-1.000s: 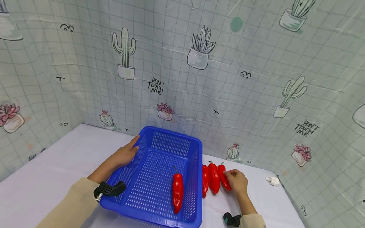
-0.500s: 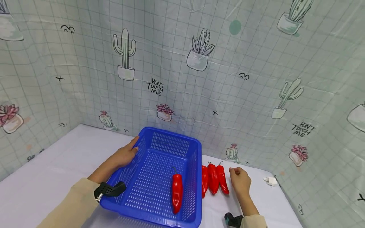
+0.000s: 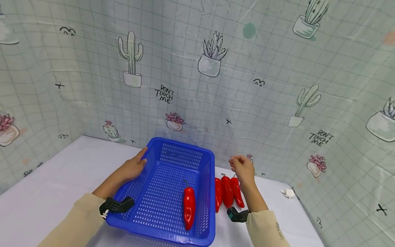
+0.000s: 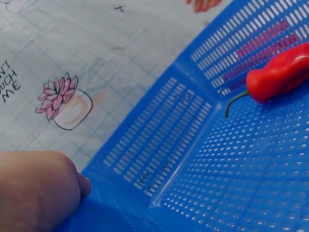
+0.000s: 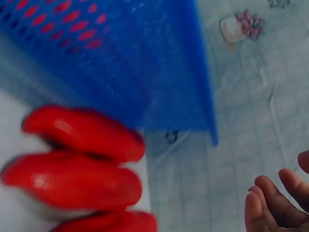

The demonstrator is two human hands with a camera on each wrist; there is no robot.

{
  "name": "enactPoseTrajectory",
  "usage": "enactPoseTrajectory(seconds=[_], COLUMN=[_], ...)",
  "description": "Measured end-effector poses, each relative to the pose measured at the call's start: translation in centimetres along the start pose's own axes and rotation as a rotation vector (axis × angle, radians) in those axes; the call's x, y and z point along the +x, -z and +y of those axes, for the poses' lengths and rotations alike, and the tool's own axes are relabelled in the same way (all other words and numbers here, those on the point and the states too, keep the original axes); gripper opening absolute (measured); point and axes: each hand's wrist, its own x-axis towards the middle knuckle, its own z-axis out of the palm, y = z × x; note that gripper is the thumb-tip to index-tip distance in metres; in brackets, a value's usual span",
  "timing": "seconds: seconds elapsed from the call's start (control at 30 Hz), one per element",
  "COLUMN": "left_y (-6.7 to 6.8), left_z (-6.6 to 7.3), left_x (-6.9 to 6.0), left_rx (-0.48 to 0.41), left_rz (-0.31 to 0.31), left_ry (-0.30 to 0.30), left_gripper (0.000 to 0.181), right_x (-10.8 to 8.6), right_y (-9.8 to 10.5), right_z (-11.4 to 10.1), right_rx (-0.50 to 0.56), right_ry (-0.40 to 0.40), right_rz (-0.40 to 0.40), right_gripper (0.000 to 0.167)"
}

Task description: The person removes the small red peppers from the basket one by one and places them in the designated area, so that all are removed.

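Note:
A blue perforated plastic basket stands tilted in the middle of the head view. My left hand grips its left wall, thumb on the inner side; the left wrist view shows that hand at the rim near a corner. Inside, towards the right wall, lies one red pepper with a green stem. Three more red peppers, the middle one largest, lie side by side along the basket's right outside. Above and right of them my right hand is raised, fingers loosely bent, holding nothing.
A white table bears everything. Behind it hangs a pale grid cloth printed with cacti. A small white item lies near the table's right edge. Dark wrist straps sit on both forearms.
My right hand was touching the rightmost pepper, then let go and rose up and leftwards. That pepper now lies closer alongside the others. The left hand keeps its grip on the basket.

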Motion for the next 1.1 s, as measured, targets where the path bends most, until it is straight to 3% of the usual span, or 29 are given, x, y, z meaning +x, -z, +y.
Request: enactPoseTrajectory(seconds=[0.23,0.43,0.5,0.7,0.93,1.1], left_y=[0.2,0.1,0.1,-0.1,0.1,0.2], left_z=[-0.1,-0.2,-0.2,-0.3,0.1,-0.2], left_x=[0.0,0.2,0.3,0.3,0.3,0.2], left_rx=[0.008,0.012,0.008,-0.003,-0.002,-0.001], left_rz=[0.009,0.003,-0.004,-0.013,-0.009,-0.006], left_ry=[-0.001,0.002,0.008,0.015,-0.005,-0.004], left_gripper=[0.057,0.057,0.057,0.057,0.057,0.057], right_x=[-0.3,-1.4,-1.7,-2.8,-3.5,-4.0], right_y=[-3.3,-6.7,-7.7,-9.8,-10.4,-10.6], right_z=[-3.4,-4.3,-4.2,-3.5,-3.7,-3.8], right_rx=[0.131,0.277,0.254,0.031,-0.505,-0.634], right_ry=[0.042,-0.044,-0.066,-0.056,0.19,0.184], right_rz=[-0.166,-0.42,-0.468,-0.541,-0.477,-0.53], right_gripper=[0.029,0.029,0.03,0.037,0.047,0.047])
